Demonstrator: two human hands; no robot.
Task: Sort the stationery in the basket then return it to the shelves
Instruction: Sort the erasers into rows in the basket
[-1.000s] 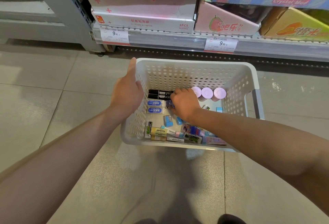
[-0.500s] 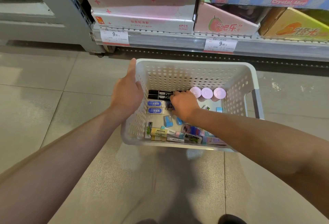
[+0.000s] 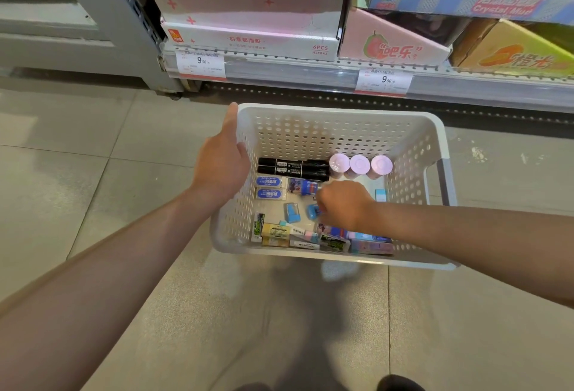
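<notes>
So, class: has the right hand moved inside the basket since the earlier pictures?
Yes. The right hand has drawn back from the black markers toward the basket's near side.

We count one white perforated basket point(image 3: 341, 129) holding two black markers point(image 3: 292, 167), three pink-capped bottles point(image 3: 359, 164), two blue-labelled erasers point(image 3: 270, 187) and two small blue sharpeners point(image 3: 292, 213).

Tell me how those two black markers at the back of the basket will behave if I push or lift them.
The black markers look round-barrelled, lying on their sides, so they would probably roll if nudged. They seem rigid and light, so a simple pinch should lift one. The basket wall would likely stop any rolling.
</notes>
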